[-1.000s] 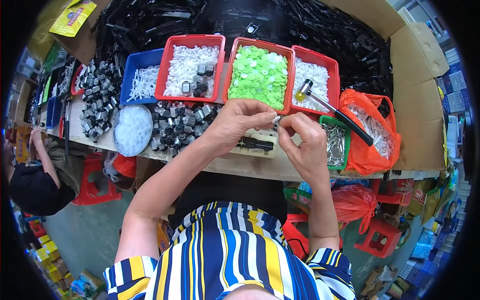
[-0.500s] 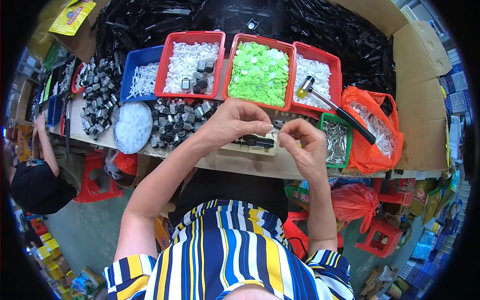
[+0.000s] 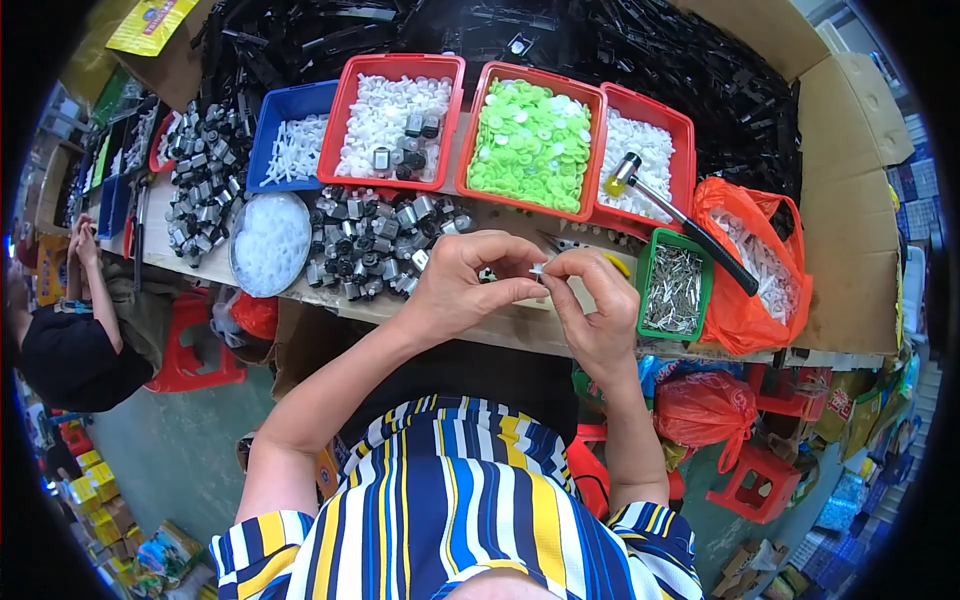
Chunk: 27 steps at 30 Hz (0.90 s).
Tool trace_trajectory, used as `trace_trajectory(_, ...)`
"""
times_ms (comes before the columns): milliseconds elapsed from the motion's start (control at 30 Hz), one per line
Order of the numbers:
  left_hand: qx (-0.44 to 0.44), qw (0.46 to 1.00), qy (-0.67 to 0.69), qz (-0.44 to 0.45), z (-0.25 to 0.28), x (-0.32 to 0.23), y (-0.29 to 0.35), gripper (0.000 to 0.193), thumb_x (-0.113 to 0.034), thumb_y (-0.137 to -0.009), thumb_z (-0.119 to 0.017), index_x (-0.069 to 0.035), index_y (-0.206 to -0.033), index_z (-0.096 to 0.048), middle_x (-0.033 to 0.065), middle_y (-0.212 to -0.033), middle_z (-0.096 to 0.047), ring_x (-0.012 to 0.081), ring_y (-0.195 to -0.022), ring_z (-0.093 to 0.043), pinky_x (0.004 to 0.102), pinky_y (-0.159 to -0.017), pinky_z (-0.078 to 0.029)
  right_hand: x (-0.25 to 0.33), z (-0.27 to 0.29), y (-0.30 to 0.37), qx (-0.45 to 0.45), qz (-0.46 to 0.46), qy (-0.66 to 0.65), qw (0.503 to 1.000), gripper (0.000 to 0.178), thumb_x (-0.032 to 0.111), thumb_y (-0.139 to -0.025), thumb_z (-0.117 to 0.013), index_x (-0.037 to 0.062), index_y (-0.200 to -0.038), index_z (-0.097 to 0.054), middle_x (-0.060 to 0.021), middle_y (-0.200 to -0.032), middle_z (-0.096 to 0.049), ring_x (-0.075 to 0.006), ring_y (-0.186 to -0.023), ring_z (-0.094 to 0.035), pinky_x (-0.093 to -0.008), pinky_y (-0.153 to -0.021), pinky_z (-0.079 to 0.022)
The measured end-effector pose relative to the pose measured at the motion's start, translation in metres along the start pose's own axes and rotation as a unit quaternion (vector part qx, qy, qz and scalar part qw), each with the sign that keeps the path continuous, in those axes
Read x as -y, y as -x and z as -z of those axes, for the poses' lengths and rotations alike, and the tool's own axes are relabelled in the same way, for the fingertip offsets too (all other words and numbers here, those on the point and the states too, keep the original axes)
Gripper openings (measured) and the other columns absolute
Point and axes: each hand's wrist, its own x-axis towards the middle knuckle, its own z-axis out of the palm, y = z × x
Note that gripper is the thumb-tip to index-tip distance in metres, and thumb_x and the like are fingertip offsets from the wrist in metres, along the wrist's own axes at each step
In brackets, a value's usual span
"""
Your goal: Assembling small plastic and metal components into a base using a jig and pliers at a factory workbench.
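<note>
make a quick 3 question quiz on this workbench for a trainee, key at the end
1. True or false: the head of the hammer lies over the green discs.
2. Which container holds the thin metal parts?
a) blue bin
b) green tray
c) orange bag
3. What shows between the fingertips of the left hand and right hand?

Key:
1. False; it is over white parts in a red bin.
2. b
3. A small white piece.
</note>
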Motion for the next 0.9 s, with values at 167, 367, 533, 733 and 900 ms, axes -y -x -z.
trace_trajectory(167,-0.01,1.0,-0.013,-0.02,0.006,0.007,0.006,0.024,-0.009,-0.082,-0.082,0.003,-0.102,-0.073,0.0056,-0.083,-0.07,0.0088,-0.074,-0.065,0.0254,-0.068,-0.053,0.005,-0.009,0.004,0.014,-0.01,-0.006,1.0,0.012,-0.005,-0.084,-0.072,-0.0006,-0.093,-0.065,-0.0126,-0.088,-0.067,-0.028,-0.081,-0.068,-0.0355,-0.073,-0.053)
trace_trajectory(367,-0.017,0.996,-0.061,-0.064,0.012,0.009,0.014,0.031,-0.01,-0.08,-0.083,0.003,-0.106,-0.071,0.0096,-0.086,-0.069,0.0166,-0.076,-0.067,0.0291,-0.068,-0.054,0.003,-0.015,0.006,0.032,-0.02,-0.001,0.999,0.012,-0.004,-0.084,-0.071,0.0,-0.093,-0.065,-0.0129,-0.088,-0.066,-0.0292,-0.081,-0.066,-0.0365,-0.073,-0.052)
trace_trajectory(533,-0.071,0.934,-0.285,-0.205,0.023,0.012,0.026,0.04,-0.012,-0.073,-0.084,-0.001,-0.109,-0.07,0.0111,-0.095,-0.068,0.0269,-0.085,-0.066,0.0359,-0.073,-0.054,-0.017,-0.026,0.007,0.04,-0.015,0.054,0.998,0.011,0.0,-0.083,-0.072,0.0016,-0.092,-0.065,-0.0119,-0.091,-0.062,-0.0315,-0.083,-0.064,-0.0415,-0.071,-0.049)
trace_trajectory(733,-0.04,0.849,-0.448,-0.279,0.02,0.034,0.047,0.031,-0.015,-0.077,-0.076,-0.005,-0.106,-0.071,0.0087,-0.105,-0.065,0.0276,-0.1,-0.063,0.0392,-0.079,-0.051,-0.027,-0.037,0.008,0.057,0.013,0.077,0.995,0.012,0.004,-0.08,-0.074,0.0045,-0.088,-0.066,-0.0085,-0.092,-0.057,-0.0284,-0.086,-0.061,-0.0415,-0.069,-0.044)
trace_trajectory(900,-0.019,0.814,-0.504,-0.288,0.018,0.042,0.047,0.032,-0.017,-0.078,-0.077,-0.006,-0.108,-0.071,0.0077,-0.108,-0.064,0.0262,-0.103,-0.061,0.0383,-0.08,-0.05,-0.027,-0.036,0.007,0.084,0.016,0.1,0.991,0.007,0.007,-0.082,-0.072,0.0058,-0.087,-0.067,-0.007,-0.091,-0.057,-0.0273,-0.089,-0.059,-0.0405,-0.072,-0.042)
